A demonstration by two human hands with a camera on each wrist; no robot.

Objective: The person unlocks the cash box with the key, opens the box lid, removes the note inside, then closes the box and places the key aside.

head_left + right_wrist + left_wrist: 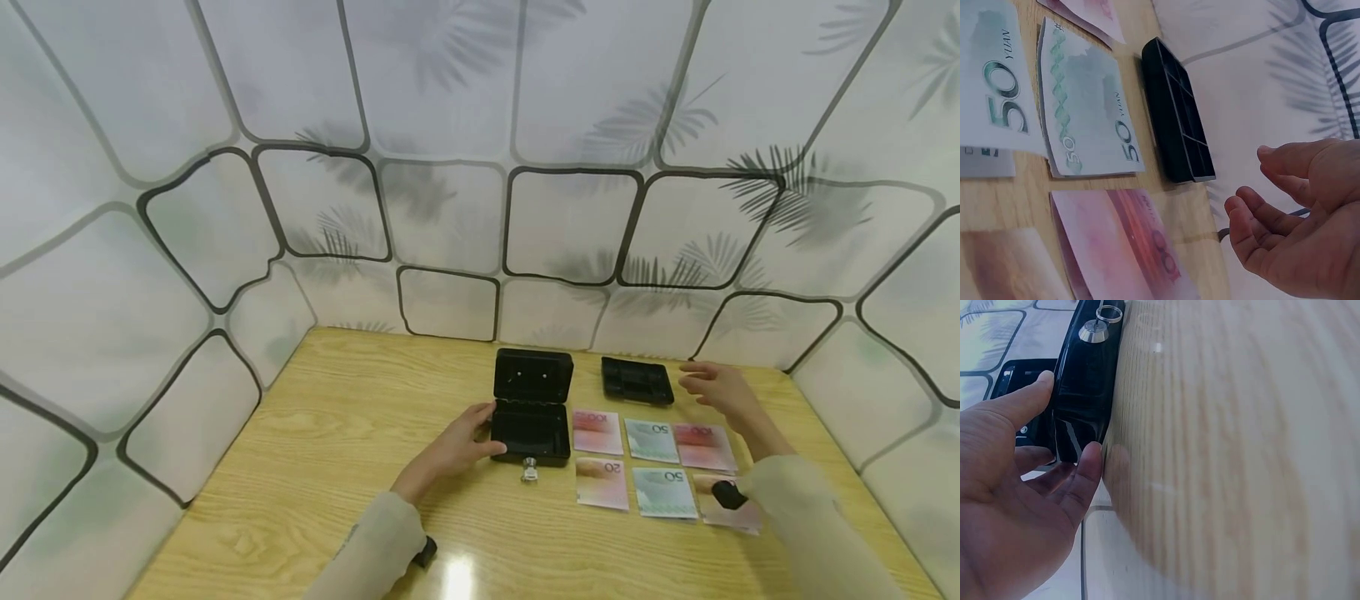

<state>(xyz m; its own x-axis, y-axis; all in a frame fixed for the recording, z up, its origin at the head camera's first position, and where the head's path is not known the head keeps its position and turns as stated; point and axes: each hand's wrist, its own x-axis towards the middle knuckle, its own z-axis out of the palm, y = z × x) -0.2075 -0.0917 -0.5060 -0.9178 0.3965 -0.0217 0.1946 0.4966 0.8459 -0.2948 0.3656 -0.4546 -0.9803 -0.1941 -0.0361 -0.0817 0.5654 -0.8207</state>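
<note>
A black cash box (532, 375) stands on the table with its lid raised. My left hand (456, 442) holds the box at its left front corner, the thumb on the top edge and the fingers against the side. At the box's front, in the left wrist view, is a silver lock (1094, 331) with a key ring (1110, 314). My right hand (720, 390) hovers just right of a black compartment tray (1169, 134), apart from it, with loosely bent fingers and nothing in them. The tray's compartments look bare.
Right of the box lie several banknotes in two rows: a pink 100 note (597, 432), green 50 notes (664, 493), another 100 note (703, 447) and a brownish 20 note (602, 483). My right sleeve partly covers one note (731, 518). Patterned curtains (450, 217) border the wooden table (337, 400).
</note>
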